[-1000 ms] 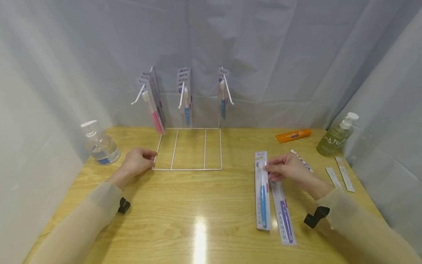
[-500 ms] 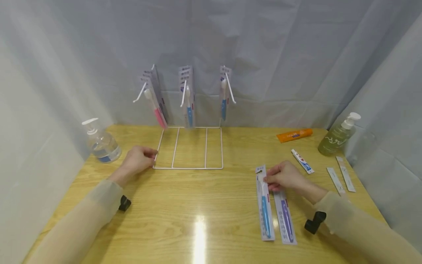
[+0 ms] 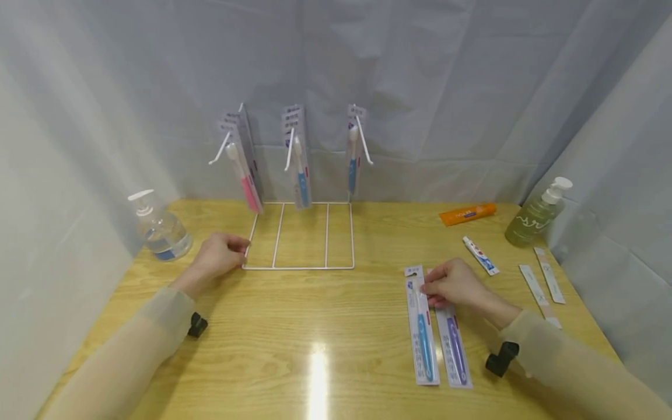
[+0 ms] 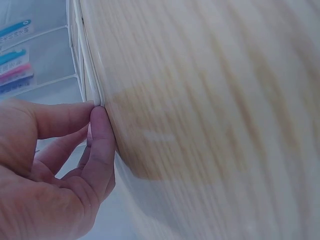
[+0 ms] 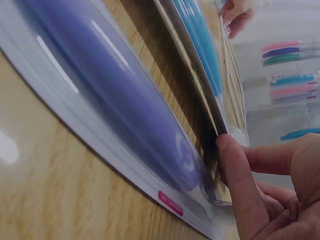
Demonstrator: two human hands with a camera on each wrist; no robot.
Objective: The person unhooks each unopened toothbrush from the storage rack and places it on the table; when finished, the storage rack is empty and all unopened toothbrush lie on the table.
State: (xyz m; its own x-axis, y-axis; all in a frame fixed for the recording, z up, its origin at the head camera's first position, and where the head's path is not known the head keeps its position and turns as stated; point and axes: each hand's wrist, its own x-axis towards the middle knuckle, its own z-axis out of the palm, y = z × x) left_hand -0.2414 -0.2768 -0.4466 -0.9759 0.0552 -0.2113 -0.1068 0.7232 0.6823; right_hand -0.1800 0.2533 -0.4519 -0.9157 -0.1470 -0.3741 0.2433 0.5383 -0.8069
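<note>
My left hand (image 3: 216, 255) pinches the side wire of a white wire display rack (image 3: 298, 268) near its front left corner; the left wrist view shows thumb and forefinger meeting on the wire. On the right, my right hand (image 3: 455, 284) pinches the edge of a packaged blue toothbrush (image 3: 424, 338) near its brush end. Just right of it, a packaged purple toothbrush (image 3: 455, 350) lies on the table, its upper end partly hidden under that hand. From the rack's hooks hang a pink toothbrush pack (image 3: 249, 189) with others behind, a blue one (image 3: 301, 184) in the middle, and another blue one (image 3: 353, 172) at right.
A clear pump bottle (image 3: 164, 233) stands left of the rack, a green pump bottle (image 3: 531, 223) at the far right. An orange tube (image 3: 467, 214), a small toothpaste tube (image 3: 480, 255) and two slim packets (image 3: 550, 274) (image 3: 536, 291) lie on the right. A grey curtain (image 3: 420, 87) closes the back.
My right hand has drawn the blue toothbrush pack towards me, mostly in the first half second, uncovering the small toothpaste tube. The left hand stays on the rack.
</note>
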